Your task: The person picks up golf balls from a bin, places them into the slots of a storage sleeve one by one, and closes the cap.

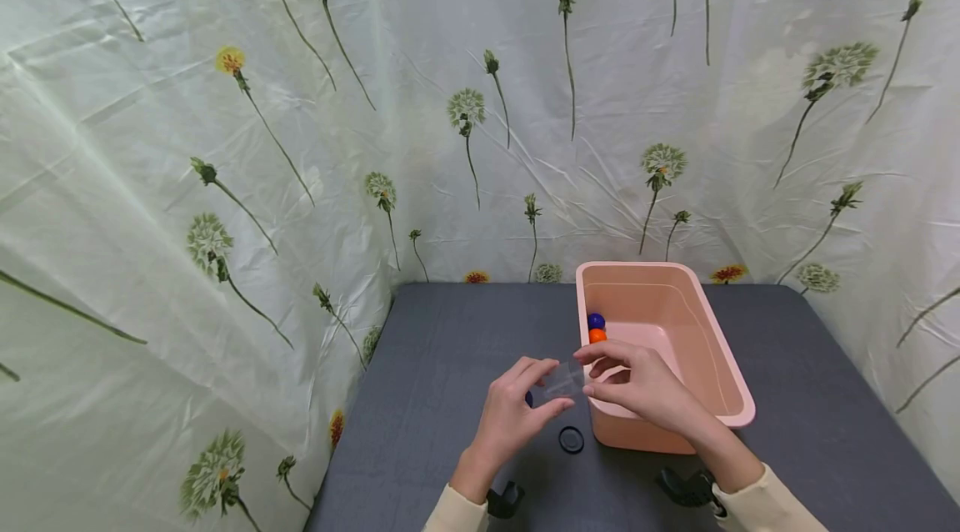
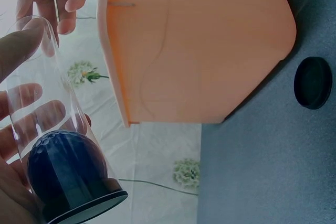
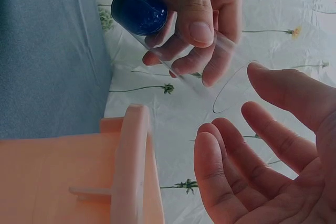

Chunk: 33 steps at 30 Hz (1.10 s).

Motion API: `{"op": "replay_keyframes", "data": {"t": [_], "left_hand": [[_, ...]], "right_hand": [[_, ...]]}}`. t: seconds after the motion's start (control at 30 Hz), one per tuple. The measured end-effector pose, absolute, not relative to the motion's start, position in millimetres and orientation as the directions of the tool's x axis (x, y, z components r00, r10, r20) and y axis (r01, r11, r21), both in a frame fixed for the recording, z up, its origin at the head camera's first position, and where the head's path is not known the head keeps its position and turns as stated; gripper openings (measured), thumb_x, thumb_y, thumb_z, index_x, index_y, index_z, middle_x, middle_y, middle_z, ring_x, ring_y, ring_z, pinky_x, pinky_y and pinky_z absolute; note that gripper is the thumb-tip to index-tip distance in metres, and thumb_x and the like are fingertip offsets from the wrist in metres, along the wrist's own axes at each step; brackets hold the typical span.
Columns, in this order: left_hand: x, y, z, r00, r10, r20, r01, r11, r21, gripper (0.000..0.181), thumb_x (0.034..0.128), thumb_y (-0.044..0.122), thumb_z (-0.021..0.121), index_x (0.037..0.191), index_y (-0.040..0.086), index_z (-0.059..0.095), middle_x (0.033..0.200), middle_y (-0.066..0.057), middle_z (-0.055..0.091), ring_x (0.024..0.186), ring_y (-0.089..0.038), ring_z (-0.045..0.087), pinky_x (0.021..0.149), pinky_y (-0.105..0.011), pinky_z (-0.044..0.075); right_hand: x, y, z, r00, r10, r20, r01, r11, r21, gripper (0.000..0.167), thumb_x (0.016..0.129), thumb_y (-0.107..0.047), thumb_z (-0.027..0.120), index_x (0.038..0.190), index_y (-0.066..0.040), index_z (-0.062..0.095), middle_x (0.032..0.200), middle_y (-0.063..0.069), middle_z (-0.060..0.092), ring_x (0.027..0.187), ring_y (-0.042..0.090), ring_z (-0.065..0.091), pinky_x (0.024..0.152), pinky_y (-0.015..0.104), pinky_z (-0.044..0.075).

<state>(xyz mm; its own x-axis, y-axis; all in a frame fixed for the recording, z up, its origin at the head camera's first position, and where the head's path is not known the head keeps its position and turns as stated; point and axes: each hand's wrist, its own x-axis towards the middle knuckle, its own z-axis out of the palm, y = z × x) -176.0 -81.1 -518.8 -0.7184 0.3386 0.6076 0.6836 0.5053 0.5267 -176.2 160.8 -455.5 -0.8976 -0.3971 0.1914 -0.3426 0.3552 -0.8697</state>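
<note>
Two hands: both a person's, raised above the near part of the table, meeting around one clear tube.
Left hand (image 1: 517, 403): grips the clear tube (image 1: 564, 380) by its side, thumb on one face and fingers curled round the other.
Right hand (image 1: 637, 382): fingers spread and gently bent, holding nothing; the thumb tip is at the tube's uncapped rim, though whether it touches cannot be told.
Clear tube: held in the air, lying nearly sideways in the head view, its bare rim toward the right hand, close to the left wall of the bin.
Blue ball in the tube (image 2: 65, 169): sits at the far end from the bare rim, just above the black end cap (image 2: 89, 205).
Black lid (image 1: 571, 439): lies on the table below the hands, just beside the near left corner of the bin.
Bin (image 1: 637, 439): peach-coloured and open-topped, standing on the table, with the right forearm crossing over its near end.
Balls in the bin: one blue ball (image 1: 596, 321) and one orange ball (image 1: 597, 335), side by side along its left wall.
Table (image 1: 457, 340): dark grey.
Backdrop (image 1: 450, 15): pale, wrinkled sheeting printed with dandelions.
Sleeves (image 1: 457, 511): cream, with black devices (image 1: 506, 500) at the wrists.
</note>
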Motion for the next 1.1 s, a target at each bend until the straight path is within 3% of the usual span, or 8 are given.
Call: {"op": "replay_keyframes", "data": {"t": [0.27, 0.47, 0.9, 1.1], "left_hand": [[-179, -83, -520, -0.734, 0.319, 0.6, 0.672, 0.474, 0.569, 0.051, 0.0813, 0.036, 0.085, 0.126, 0.021, 0.066, 0.107, 0.007, 0.064, 0.09, -0.017, 0.065, 0.069, -0.029, 0.057], [-179, -84, -521, -0.746, 0.303, 0.593, 0.659, 0.462, 0.594, 0.051, 0.0837, 0.041, 0.081, 0.128, 0.022, 0.065, 0.107, 0.008, 0.064, 0.091, -0.017, 0.066, 0.075, -0.024, 0.055], [-179, -84, -522, -0.791, 0.253, 0.557, 0.605, 0.457, 0.652, 0.05, 0.0855, 0.043, 0.079, 0.129, 0.024, 0.064, 0.107, 0.009, 0.064, 0.094, -0.011, 0.064, 0.078, -0.024, 0.055], [-181, -84, -525, -0.8, 0.225, 0.556, 0.593, 0.436, 0.677, 0.049, 0.0858, 0.043, 0.079, 0.129, 0.024, 0.064, 0.106, 0.007, 0.064, 0.092, -0.014, 0.064, 0.075, -0.034, 0.058]], "right_hand": [[-179, 164, -452, -0.891, -0.405, 0.205, -0.352, 0.331, -0.876, 0.038, 0.087, -0.02, 0.081, 0.123, -0.016, 0.069, 0.117, 0.003, 0.068, 0.097, 0.021, 0.067, 0.083, 0.031, 0.057], [-187, 171, -450, -0.881, -0.404, 0.246, -0.387, 0.319, -0.865, 0.039, 0.086, -0.015, 0.082, 0.123, -0.011, 0.069, 0.113, 0.012, 0.069, 0.095, 0.023, 0.068, 0.082, 0.033, 0.057], [-228, 188, -434, -0.884, -0.403, 0.239, -0.402, 0.392, -0.827, 0.031, 0.09, -0.018, 0.078, 0.12, -0.016, 0.07, 0.114, 0.003, 0.07, 0.098, 0.025, 0.066, 0.082, 0.033, 0.056], [-255, 200, -439, -0.902, -0.378, 0.208, -0.382, 0.477, -0.792, 0.037, 0.091, -0.023, 0.078, 0.125, -0.015, 0.069, 0.118, 0.005, 0.069, 0.101, 0.025, 0.066, 0.083, 0.038, 0.056]]}}
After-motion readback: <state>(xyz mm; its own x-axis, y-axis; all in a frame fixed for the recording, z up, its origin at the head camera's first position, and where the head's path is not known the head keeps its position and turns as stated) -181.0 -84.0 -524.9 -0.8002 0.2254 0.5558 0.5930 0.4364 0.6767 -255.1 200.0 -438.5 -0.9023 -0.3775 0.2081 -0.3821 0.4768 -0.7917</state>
